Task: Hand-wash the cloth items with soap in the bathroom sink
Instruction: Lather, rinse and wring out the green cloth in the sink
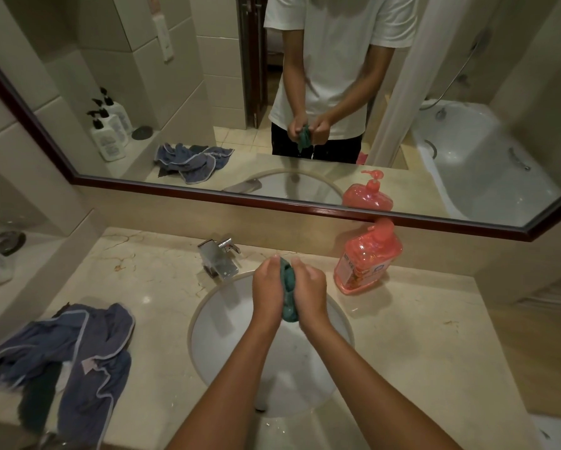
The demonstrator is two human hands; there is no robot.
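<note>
A small teal cloth (288,289) is bunched up between both my hands above the white sink basin (220,323). My left hand (268,289) grips its left side with curled fingers, and my right hand (310,292) grips its right side. Most of the cloth is hidden inside the two fists; a strip shows between them. A pink pump bottle of soap (366,258) stands on the counter to the right of the sink. A pile of blue-grey cloths (78,355) lies on the counter at the left.
A chrome faucet (219,256) stands behind the basin. A wide mirror (272,92) covers the wall and shows a person, a bathtub and white pump bottles. The beige marble counter (418,336) runs on both sides of the sink. A dark round dish (6,241) sits far left.
</note>
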